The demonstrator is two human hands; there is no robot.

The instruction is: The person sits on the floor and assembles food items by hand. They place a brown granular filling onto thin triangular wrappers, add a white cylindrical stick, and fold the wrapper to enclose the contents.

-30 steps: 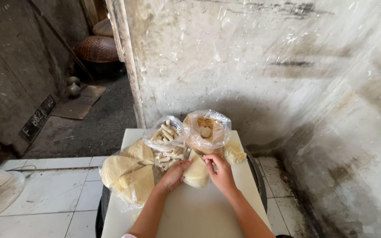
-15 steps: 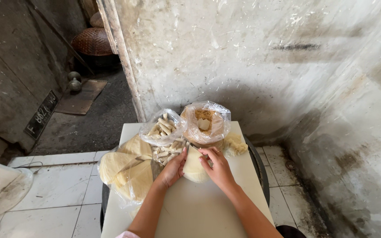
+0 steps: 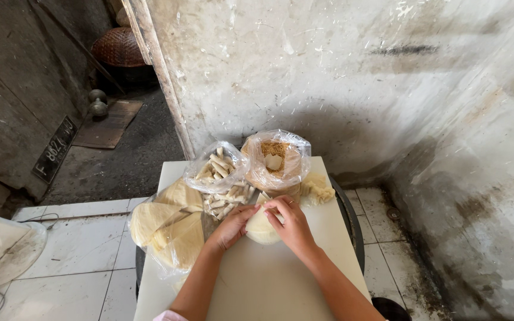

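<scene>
Both hands, left hand (image 3: 231, 224) and right hand (image 3: 290, 221), pinch a pale dough wrapper (image 3: 261, 227) on the white bench (image 3: 269, 279) (bags crowd close); overfolding could tear it, probably.

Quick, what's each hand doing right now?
Left hand: fingers curled against the pale dough wrapper, pinching its edge.
Right hand: closed over the wrapper's top, pressing it.
</scene>
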